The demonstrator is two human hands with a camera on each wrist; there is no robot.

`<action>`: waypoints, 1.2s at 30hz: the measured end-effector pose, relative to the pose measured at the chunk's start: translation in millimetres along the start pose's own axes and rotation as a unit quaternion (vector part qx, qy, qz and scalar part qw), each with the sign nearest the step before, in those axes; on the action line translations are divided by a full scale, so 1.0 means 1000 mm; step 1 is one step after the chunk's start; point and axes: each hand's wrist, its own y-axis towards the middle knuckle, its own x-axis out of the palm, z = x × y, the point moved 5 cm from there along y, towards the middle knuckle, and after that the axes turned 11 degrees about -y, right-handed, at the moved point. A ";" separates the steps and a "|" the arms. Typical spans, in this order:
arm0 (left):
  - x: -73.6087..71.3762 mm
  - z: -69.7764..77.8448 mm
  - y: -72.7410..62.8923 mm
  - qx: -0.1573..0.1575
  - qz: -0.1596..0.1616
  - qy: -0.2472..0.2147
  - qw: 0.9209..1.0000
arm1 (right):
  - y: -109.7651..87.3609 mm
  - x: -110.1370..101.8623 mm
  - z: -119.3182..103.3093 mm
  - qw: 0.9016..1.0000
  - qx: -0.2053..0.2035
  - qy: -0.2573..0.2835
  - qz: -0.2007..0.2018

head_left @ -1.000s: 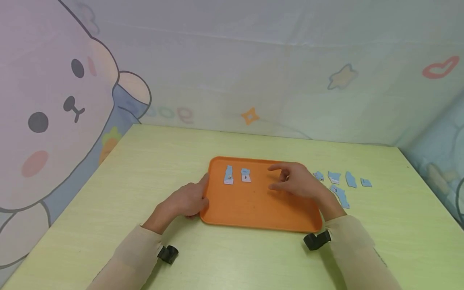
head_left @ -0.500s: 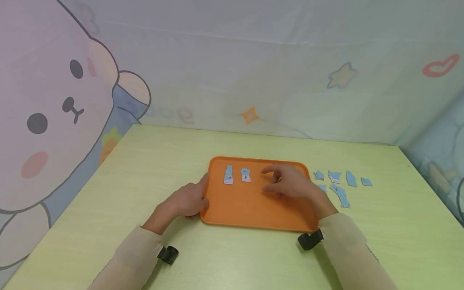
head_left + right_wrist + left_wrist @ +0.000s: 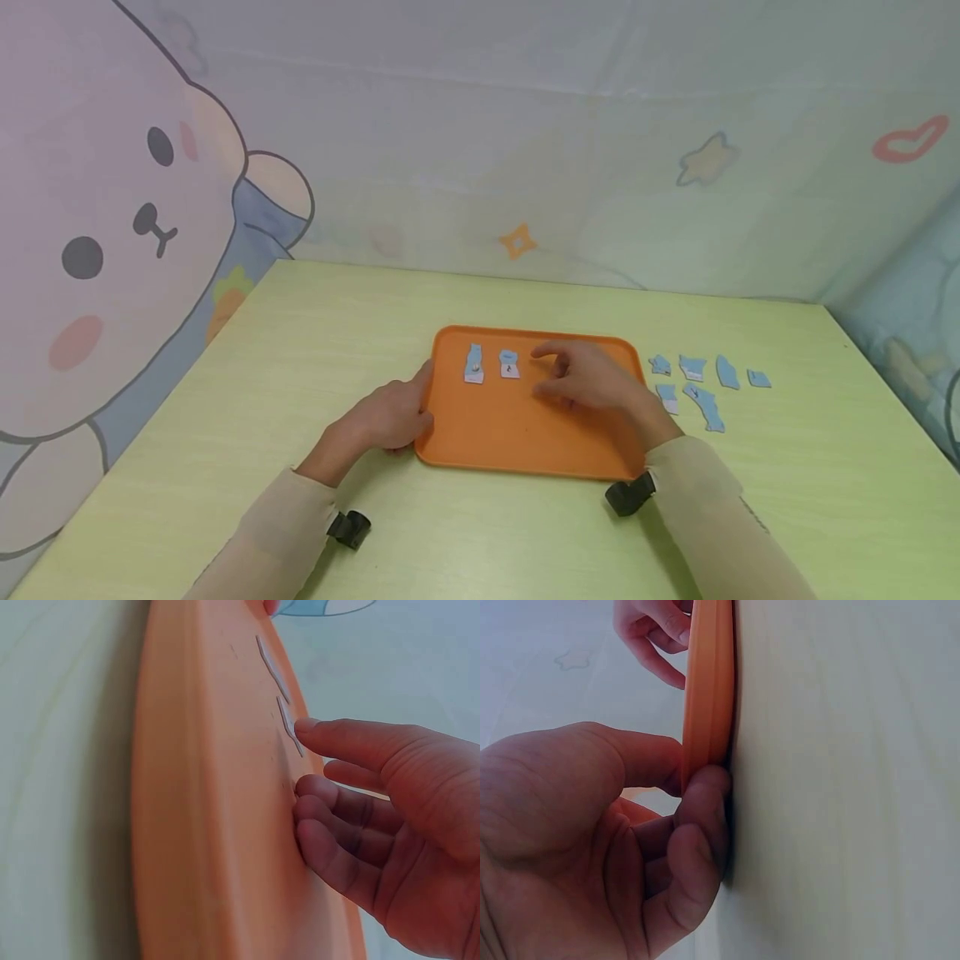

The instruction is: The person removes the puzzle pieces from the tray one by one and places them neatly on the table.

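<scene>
My left hand grips the left rim of an orange tray. In the left wrist view, the thumb lies against the rim and the fingers curl under it. Two small light-blue and white irregular puzzle pieces lie side by side near the tray's far left. Just right of the second piece, my right hand hovers low over the tray, thumb and index finger apart, nothing between them. The right wrist view shows its lower fingers loosely bent near the tray surface; whether they touch it I cannot tell.
Several more blue puzzle pieces lie spread on the pale green table right of the tray. A patterned cloth hangs behind the table, and another cloth wall stands at the right.
My right hand has moved left over the tray, closer to the second puzzle piece, uncovering a piece on the table beside the tray. The left hand and tray stay put.
</scene>
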 end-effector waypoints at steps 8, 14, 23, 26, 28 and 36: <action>0.000 0.000 0.001 0.000 0.000 0.003 1.000 | 0.009 0.004 -0.002 1.000 -0.006 -0.019 0.004; 0.000 0.000 0.001 -0.002 -0.002 0.005 1.000 | 0.017 0.005 -0.007 0.999 -0.016 -0.043 0.010; -0.001 0.001 0.000 0.005 -0.003 0.006 1.000 | 0.027 0.008 -0.011 0.996 -0.031 -0.080 0.013; -0.001 0.002 0.001 0.002 -0.004 0.005 1.000 | 0.029 0.009 -0.011 0.997 -0.026 -0.075 0.009; -0.001 0.002 0.001 -0.002 -0.005 0.004 1.000 | 0.030 0.009 -0.012 0.997 -0.023 -0.071 0.006; 0.000 0.000 0.002 -0.003 -0.006 0.002 1.000 | 0.029 0.009 -0.013 0.997 -0.017 -0.072 0.008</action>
